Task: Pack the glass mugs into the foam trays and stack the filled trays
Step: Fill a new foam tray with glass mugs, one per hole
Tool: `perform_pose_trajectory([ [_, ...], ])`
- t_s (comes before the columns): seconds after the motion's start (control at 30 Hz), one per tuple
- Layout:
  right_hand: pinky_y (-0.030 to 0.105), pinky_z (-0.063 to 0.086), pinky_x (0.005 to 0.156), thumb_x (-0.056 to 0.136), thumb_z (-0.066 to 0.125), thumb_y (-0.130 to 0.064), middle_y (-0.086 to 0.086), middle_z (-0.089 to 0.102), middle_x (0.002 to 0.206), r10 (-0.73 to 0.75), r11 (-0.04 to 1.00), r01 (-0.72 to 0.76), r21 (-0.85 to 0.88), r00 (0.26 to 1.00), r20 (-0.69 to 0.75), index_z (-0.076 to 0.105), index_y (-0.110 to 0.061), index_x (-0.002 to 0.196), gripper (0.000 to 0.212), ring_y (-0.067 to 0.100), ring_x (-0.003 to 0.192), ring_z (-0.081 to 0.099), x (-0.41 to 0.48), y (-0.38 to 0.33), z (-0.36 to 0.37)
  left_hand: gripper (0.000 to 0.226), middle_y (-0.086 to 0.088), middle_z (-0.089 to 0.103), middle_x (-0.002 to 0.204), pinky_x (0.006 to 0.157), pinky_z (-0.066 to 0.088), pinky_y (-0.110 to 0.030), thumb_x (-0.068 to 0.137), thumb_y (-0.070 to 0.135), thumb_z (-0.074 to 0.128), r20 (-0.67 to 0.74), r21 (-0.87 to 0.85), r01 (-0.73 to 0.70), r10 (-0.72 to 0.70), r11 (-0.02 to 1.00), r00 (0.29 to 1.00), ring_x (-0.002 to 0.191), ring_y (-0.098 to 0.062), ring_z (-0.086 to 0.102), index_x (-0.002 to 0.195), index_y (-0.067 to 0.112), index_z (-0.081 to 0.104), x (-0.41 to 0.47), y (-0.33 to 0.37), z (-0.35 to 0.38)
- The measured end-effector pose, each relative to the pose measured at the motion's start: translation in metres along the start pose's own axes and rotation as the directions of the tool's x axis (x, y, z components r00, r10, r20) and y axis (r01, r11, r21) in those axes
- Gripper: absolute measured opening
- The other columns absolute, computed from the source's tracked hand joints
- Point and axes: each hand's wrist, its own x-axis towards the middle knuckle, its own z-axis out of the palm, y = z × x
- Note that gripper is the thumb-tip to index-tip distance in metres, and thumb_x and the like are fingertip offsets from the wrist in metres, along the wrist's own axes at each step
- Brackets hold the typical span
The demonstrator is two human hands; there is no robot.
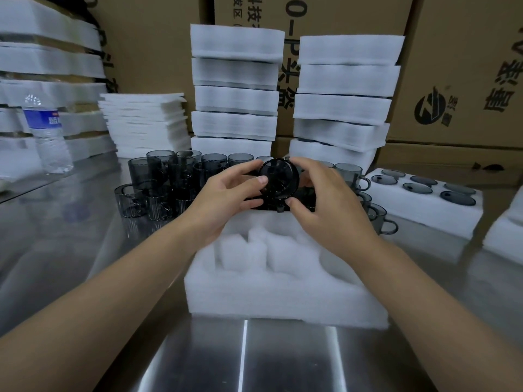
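Both hands hold one dark glass mug [278,179] in the air, over the far edge of an empty foam tray [283,287]. The mug lies on its side, so its round mouth faces the camera, and its handle points down. The left hand [226,200] has its grip closed on the left side of the mug, with the thumb on the rim and the fingers curled behind. The right hand [325,206] has its grip closed on the right side, fingers over the top and thumb below. The empty tray lies on the steel worktop [70,250], just in front of the person, and its pockets show white foam only. Behind the left hand stands a group of loose mugs [169,179], some of them one upon another; a few more mugs [376,213] stand at the right. Beside these lies a filled tray [418,219] with mugs in its pockets. Farther back rise two stacks of trays [235,89], a pile of flat foam sheets [144,123], a water bottle [48,134] and cardboard boxes [452,66].
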Motion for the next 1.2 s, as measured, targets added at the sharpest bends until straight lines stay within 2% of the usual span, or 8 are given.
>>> perform_pose_trajectory([
  [0.17,0.024,0.034,0.091,0.084,0.065,-0.019,-0.004,0.054,0.119,-0.012,1.0,0.012,-0.002,1.0,-0.006,0.044,-0.021,0.136,0.056,0.012,0.109,0.043,0.0,0.001,0.001,0.052,-0.005,0.07,0.104,0.075,0.054,-0.022,0.073,0.028,0.07,0.005,-0.012,-0.009,0.009,1.0,1.0,0.097,-0.014,0.068,0.123,0.021,0.06,0.0,0.0,0.001],
  [0.3,0.02,0.03,0.09,0.085,0.066,-0.021,-0.003,0.054,0.119,-0.02,1.0,0.02,-0.006,1.0,-0.002,0.043,-0.021,0.136,0.057,0.011,0.109,0.041,0.0,0.001,0.002,0.043,-0.008,0.068,0.106,0.071,0.055,-0.022,0.078,0.025,0.069,-0.015,-0.029,0.014,-0.014,0.999,1.0,0.089,-0.014,0.069,0.119,0.018,0.059,0.001,-0.001,0.0],
  [0.47,0.022,0.033,0.088,0.091,0.059,-0.026,-0.019,0.049,0.113,0.02,0.999,-0.019,0.044,1.0,-0.023,0.042,-0.026,0.137,0.049,0.005,0.115,0.042,0.001,0.0,-0.001,0.054,-0.008,0.067,0.105,0.062,0.053,-0.022,0.06,0.042,0.073,-0.052,-0.024,0.047,-0.048,0.999,0.997,0.074,-0.012,0.068,0.106,0.017,0.058,0.001,0.001,0.001],
  [0.63,0.028,0.041,0.082,0.093,0.055,-0.031,-0.026,0.046,0.099,0.012,0.999,-0.012,0.049,1.0,-0.008,0.053,-0.03,0.128,0.035,0.005,0.11,0.046,0.001,-0.002,-0.004,0.035,-0.007,0.07,0.107,0.06,0.055,-0.024,0.082,0.04,0.065,0.063,0.095,0.108,-0.114,0.99,0.992,0.072,-0.024,0.072,0.111,0.021,0.061,0.0,0.008,-0.007],
  [0.8,0.027,0.043,0.083,0.09,0.059,-0.038,-0.012,0.055,0.106,-0.012,1.0,0.011,0.003,0.999,0.046,0.061,-0.031,0.122,0.033,0.006,0.107,0.049,-0.001,-0.007,-0.004,0.054,-0.008,0.074,0.101,0.064,0.056,-0.022,0.067,0.048,0.068,0.205,0.252,0.218,-0.272,0.943,0.94,0.077,-0.027,0.072,0.111,0.017,0.063,-0.006,0.028,-0.027],
  [0.87,0.03,0.047,0.086,0.089,0.056,-0.043,-0.01,0.06,0.113,-0.031,1.0,0.031,0.001,0.995,0.094,0.06,-0.033,0.123,0.036,0.005,0.107,0.051,-0.002,-0.008,-0.005,0.048,-0.008,0.073,0.102,0.065,0.057,-0.023,0.07,0.042,0.069,0.233,0.269,0.268,-0.332,0.925,0.914,0.08,-0.031,0.072,0.111,0.016,0.062,-0.007,0.034,-0.036],
  [1.0,0.029,0.046,0.091,0.087,0.052,-0.051,-0.012,0.059,0.117,-0.033,0.999,0.032,0.009,0.977,0.209,0.056,-0.039,0.126,0.042,0.0,0.11,0.048,-0.003,-0.008,-0.006,0.019,-0.009,0.065,0.115,0.066,0.058,-0.024,0.091,0.026,0.06,0.186,0.316,0.336,-0.406,0.887,0.895,0.085,-0.035,0.072,0.108,0.018,0.063,-0.007,0.04,-0.05],
  [1.2,0.017,0.037,0.086,0.093,0.05,-0.045,-0.022,0.056,0.127,-0.072,0.997,0.079,-0.012,0.951,0.3,0.05,-0.041,0.133,0.04,-0.005,0.116,0.04,-0.004,-0.004,-0.003,0.022,-0.002,0.054,0.128,0.058,0.056,-0.022,0.09,0.035,0.059,0.106,0.429,0.343,-0.423,0.836,0.9,0.086,-0.03,0.072,0.108,0.023,0.063,-0.008,0.043,-0.054],
])
